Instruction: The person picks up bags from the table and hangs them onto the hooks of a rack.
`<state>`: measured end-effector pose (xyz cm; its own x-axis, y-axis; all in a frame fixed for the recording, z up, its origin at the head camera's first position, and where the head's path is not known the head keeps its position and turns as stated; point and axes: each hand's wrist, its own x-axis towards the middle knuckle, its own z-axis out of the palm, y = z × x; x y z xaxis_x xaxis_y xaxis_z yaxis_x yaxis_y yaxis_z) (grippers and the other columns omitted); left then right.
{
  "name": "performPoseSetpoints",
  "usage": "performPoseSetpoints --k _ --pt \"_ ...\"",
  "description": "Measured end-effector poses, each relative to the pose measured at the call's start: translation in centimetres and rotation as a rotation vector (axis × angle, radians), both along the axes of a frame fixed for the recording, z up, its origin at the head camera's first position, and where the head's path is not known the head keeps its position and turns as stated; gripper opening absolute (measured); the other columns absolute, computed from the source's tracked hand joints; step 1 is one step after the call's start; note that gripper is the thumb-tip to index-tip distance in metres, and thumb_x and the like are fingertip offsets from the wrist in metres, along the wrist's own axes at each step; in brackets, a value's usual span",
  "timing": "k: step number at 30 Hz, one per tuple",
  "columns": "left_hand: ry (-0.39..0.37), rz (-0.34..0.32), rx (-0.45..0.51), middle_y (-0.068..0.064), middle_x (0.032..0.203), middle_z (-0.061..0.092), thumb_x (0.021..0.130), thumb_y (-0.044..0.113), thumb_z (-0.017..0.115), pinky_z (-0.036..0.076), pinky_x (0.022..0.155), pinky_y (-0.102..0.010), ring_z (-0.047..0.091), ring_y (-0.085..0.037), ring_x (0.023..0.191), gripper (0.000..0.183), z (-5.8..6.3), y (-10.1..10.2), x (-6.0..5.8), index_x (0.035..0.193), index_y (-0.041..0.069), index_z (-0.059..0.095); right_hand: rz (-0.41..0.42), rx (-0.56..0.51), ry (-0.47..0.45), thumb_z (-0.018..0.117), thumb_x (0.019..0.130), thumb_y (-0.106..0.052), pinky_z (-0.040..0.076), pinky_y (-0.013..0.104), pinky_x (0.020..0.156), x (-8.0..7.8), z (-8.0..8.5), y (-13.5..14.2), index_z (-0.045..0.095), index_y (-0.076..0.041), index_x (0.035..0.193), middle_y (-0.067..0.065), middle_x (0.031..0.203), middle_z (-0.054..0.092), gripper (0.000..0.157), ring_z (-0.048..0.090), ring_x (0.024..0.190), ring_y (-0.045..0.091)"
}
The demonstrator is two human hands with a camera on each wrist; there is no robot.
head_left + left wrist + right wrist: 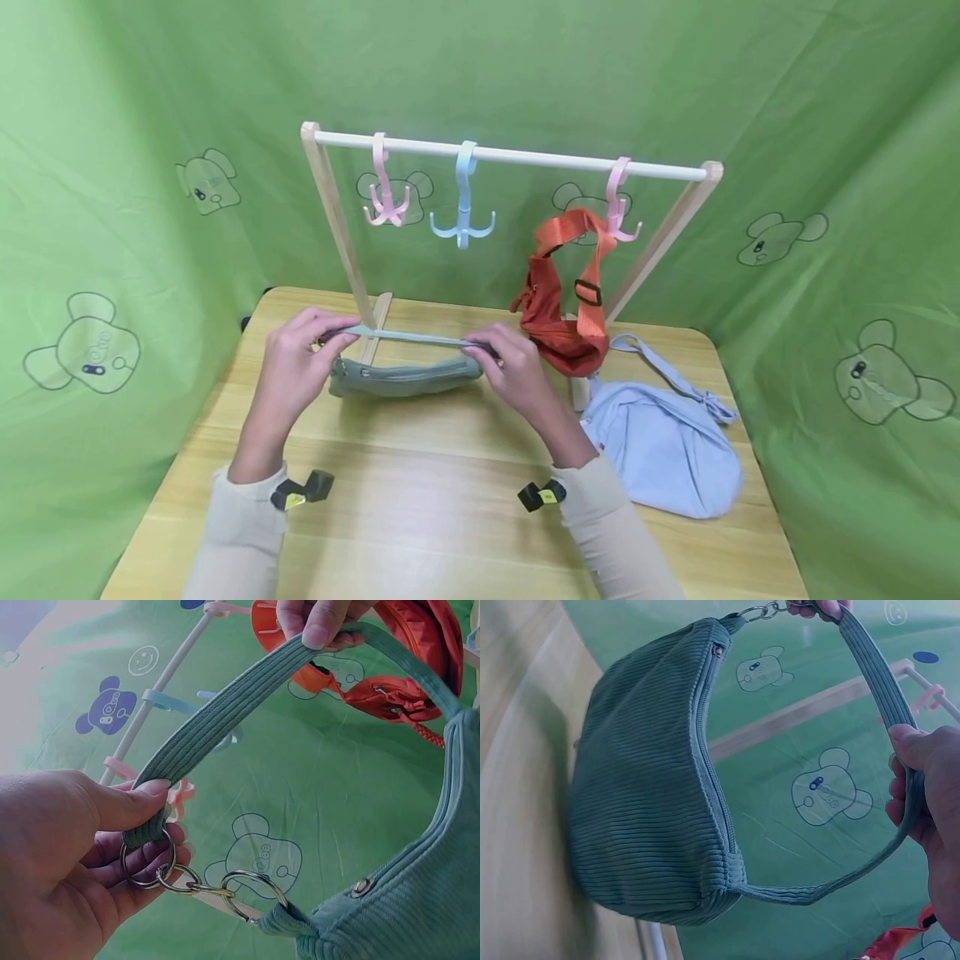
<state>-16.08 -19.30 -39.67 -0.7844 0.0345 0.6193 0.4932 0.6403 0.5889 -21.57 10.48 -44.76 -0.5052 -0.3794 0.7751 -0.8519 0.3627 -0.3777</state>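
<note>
Both hands hold up a green corduroy shoulder bag [645, 780] by its strap [232, 701], which is stretched between them. My left hand [306, 354] pinches the strap end beside the metal rings [180, 879]. Farther along, my right hand [517, 367] pinches the strap between thumb and fingers. The bag's body hangs below the strap with its zipper [705, 750] side up. Behind it stands a rack with a white bar [540, 157]. A pink hook [386, 192] and a blue hook [463, 200] hang there with nothing on them.
A red bag [555, 325] hangs by its orange strap from another pink hook [617, 200] at the right. On the wooden table [390, 517], a light blue bag [667, 450] lies at the right. Green cloth [480, 67] surrounds the table at the back and sides.
</note>
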Motion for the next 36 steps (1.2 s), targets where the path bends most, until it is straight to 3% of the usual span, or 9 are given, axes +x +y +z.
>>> performPoseSetpoints --k 15,25,36 --pt "-0.012 -0.008 -0.006 -0.014 0.097 0.079 0.085 0.001 0.081 0.041 0.063 -0.007 0.061 -0.012 0.073 0.018 0.6 0.3 -0.8 0.103 0.002 0.080 -0.041 0.029 -0.011 0.080 0.086 0.001 0.062 0.034 0.082 -0.3 1.7 1.8 0.075 0.000 0.104 0.012 0.098 0.075 0.018 0.071 0.093 0.024" --pt "-0.002 -0.041 0.030 -0.016 0.100 0.079 0.087 0.000 0.079 0.047 0.071 -0.002 0.069 -0.020 0.078 0.017 1.3 0.4 -1.6 0.104 -0.001 0.079 -0.080 0.036 0.013 0.078 0.090 -0.002 0.060 0.032 0.078 -0.8 2.6 2.0 0.075 0.000 0.103 0.012 0.096 0.074 0.014 0.069 0.090 0.023" --pt "-0.031 0.002 0.049 -0.017 0.098 0.079 0.089 0.002 0.078 0.043 0.064 -0.004 0.059 -0.005 0.072 0.015 2.2 0.0 -2.4 0.104 0.000 0.080 -0.109 -0.022 0.031 0.078 0.091 -0.003 0.061 0.030 0.078 -1.2 3.4 0.9 0.075 0.000 0.102 0.013 0.094 0.074 0.013 0.070 0.088 0.022"
